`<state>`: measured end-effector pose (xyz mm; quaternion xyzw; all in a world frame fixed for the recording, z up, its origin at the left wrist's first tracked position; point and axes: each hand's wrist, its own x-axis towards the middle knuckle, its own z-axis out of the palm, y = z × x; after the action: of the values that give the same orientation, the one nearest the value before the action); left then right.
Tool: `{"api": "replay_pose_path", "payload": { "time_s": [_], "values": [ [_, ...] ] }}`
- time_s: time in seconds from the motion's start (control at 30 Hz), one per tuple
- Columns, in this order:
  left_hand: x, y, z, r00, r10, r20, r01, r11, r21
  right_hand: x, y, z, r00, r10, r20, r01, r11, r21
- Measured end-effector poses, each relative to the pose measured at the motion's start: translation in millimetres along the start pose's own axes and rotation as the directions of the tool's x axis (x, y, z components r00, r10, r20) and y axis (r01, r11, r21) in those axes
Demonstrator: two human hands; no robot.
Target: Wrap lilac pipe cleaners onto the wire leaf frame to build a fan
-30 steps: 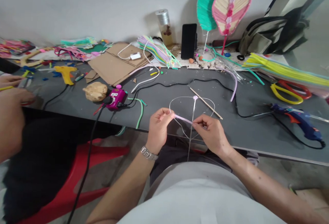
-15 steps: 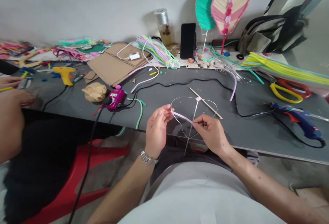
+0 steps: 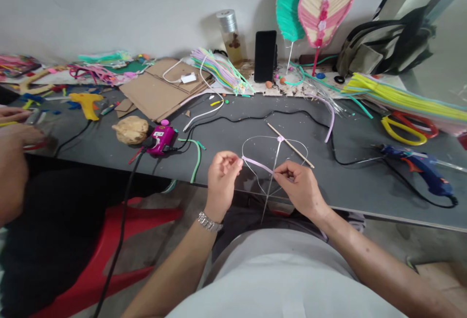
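A thin wire frame [image 3: 258, 179], bent to a rounded outline with a stem down its middle, lies over the table's front edge. A lilac pipe cleaner [image 3: 257, 164] spans from its left side to the stem. My left hand [image 3: 223, 177] pinches the pipe cleaner's left end where it meets the wire. Near the stem, the thumb and forefinger of my right hand [image 3: 299, 185] are closed on the same pipe cleaner; the other fingers curl under. A wooden stick [image 3: 297, 150] rests by the lilac knot [image 3: 280, 139] atop the stem.
On the right lie a blue glue gun [image 3: 419, 167] and scissors [image 3: 404, 131]. A purple power adapter [image 3: 161, 139] with a black cord stands left. Behind are a phone [image 3: 265, 56], a bottle [image 3: 231, 38] and two finished fans [image 3: 324, 11]. A co-worker's arm [image 3: 12, 172] reaches in at left.
The fingers of my left hand have drawn together at the pipe cleaner's end, with the thumb now lower. My right hand keeps its pinch. The camera view has shifted slightly.
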<state>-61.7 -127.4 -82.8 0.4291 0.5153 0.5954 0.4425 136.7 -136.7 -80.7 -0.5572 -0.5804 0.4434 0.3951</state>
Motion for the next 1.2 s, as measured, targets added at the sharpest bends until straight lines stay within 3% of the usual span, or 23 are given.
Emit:
{"api": "replay_pose_path", "payload": {
  "time_s": [0.3,0.47,0.6,0.87,1.2],
  "values": [
    [5.8,7.1,7.6,0.997,-0.079,0.005,0.080,0.997,-0.012,-1.2,1.3,1.8,1.000,-0.011,0.004,0.011,1.000,-0.001],
    [2.7,9.5,16.0,0.970,-0.238,0.044,0.243,0.951,-0.190,-1.5,2.3,1.9,1.000,0.000,0.008,0.000,1.000,-0.001],
    [-1.3,13.8,25.4,0.952,-0.293,0.085,0.304,0.892,-0.335,-2.0,1.9,2.1,1.000,-0.005,0.015,0.005,1.000,0.012],
    [-7.5,12.3,41.8,0.939,-0.339,0.054,0.313,0.782,-0.539,-1.8,-0.2,3.8,1.000,-0.023,0.013,0.023,1.000,0.004],
    [-7.5,18.9,49.6,0.927,-0.374,0.025,0.321,0.758,-0.568,-2.9,-2.7,4.3,1.000,-0.018,0.010,0.018,1.000,-0.004]
  ]
}}
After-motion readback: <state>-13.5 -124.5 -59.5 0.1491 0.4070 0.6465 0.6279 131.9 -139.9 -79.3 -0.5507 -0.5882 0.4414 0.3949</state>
